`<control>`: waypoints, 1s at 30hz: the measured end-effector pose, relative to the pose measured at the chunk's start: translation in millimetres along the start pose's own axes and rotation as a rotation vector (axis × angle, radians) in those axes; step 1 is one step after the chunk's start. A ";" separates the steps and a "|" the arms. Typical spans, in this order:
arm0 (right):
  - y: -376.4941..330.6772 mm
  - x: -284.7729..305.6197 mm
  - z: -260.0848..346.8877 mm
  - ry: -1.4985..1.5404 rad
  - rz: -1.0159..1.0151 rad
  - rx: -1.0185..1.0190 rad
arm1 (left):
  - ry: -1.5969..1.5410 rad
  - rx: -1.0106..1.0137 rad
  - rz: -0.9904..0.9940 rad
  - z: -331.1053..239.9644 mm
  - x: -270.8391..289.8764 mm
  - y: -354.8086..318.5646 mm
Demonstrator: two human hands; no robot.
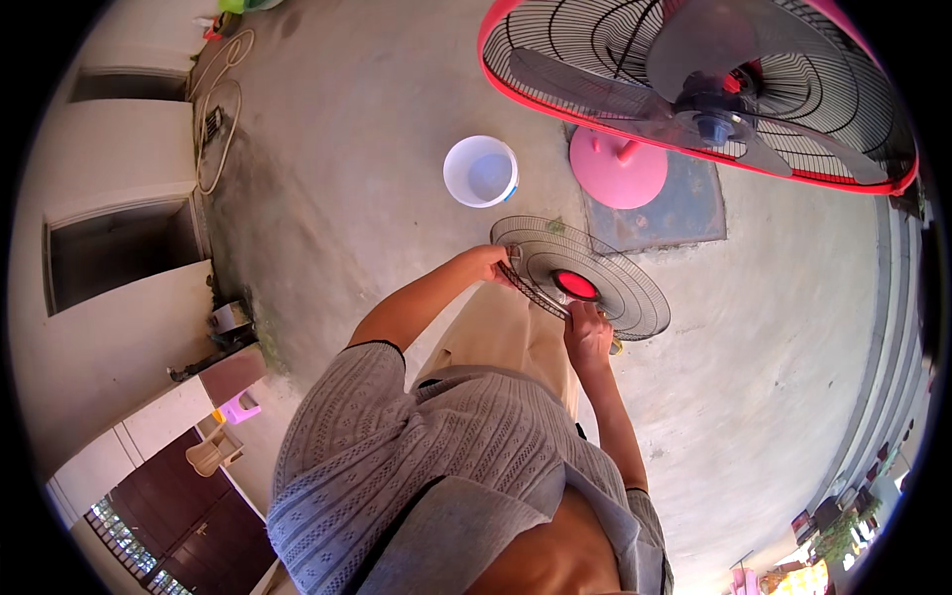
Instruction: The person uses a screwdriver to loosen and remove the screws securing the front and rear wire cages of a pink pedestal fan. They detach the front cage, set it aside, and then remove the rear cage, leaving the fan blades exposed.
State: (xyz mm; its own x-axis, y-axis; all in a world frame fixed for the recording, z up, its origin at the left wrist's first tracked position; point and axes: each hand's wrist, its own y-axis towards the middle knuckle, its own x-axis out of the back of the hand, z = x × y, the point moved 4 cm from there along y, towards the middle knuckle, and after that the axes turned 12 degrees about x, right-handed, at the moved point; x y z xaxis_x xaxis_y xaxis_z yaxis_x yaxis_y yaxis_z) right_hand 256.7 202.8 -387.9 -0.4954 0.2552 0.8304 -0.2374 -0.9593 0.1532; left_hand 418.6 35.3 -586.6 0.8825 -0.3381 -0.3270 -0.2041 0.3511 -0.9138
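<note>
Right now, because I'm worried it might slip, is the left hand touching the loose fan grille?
Touching. The head view shows the left hand gripping the left rim of the loose fan grille.

Probably a home courtyard: concrete floor (337, 129), door (183, 506)

- A pale hose (236, 119) lies in loops on the concrete floor (337, 109), along the left wall (129, 149).
- Two dark openings (124, 248) break that wall.
- A purple stool (238, 408) stands near a beige chair (210, 453).
- Dark red doors (188, 511) show at lower left.
- Grey steps (886, 357) curve along the right.
- A green plant (841, 538) sits at lower right.
</note>
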 end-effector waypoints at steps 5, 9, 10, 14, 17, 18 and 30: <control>22.5 -1.5 5.2 0.105 -0.076 -0.134 | -0.283 -0.359 0.056 -5.8 96.5 44.2; -16.2 -24.0 -32.5 0.332 0.048 -0.581 | -0.662 -0.534 -0.110 -32.1 144.2 85.5; -26.8 -28.8 -42.0 0.278 0.078 -0.633 | -0.721 -0.555 -0.066 -44.4 167.4 108.1; -39.7 -35.1 -55.8 -0.012 0.196 -0.662 | -0.999 -0.572 0.057 -83.8 207.2 140.4; -41.5 -41.2 -64.1 -0.065 0.231 -0.714 | -1.122 -0.567 0.123 -91.0 226.8 175.3; -44.6 -46.3 -68.6 -0.067 0.206 -0.712 | -1.149 -0.574 0.138 -95.5 230.3 184.9; -7.1 -80.3 -87.9 -0.017 0.134 -0.685 | -1.153 -0.340 0.101 -86.6 237.8 324.5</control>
State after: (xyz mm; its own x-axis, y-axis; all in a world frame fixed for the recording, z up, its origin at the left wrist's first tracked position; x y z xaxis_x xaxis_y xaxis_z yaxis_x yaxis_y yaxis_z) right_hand 224.7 199.8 -502.7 -0.5449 0.1330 0.8279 -0.6518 -0.6882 -0.3185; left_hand 525.6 -6.7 -981.8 0.6802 0.7172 -0.1517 -0.2419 0.0243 -0.9700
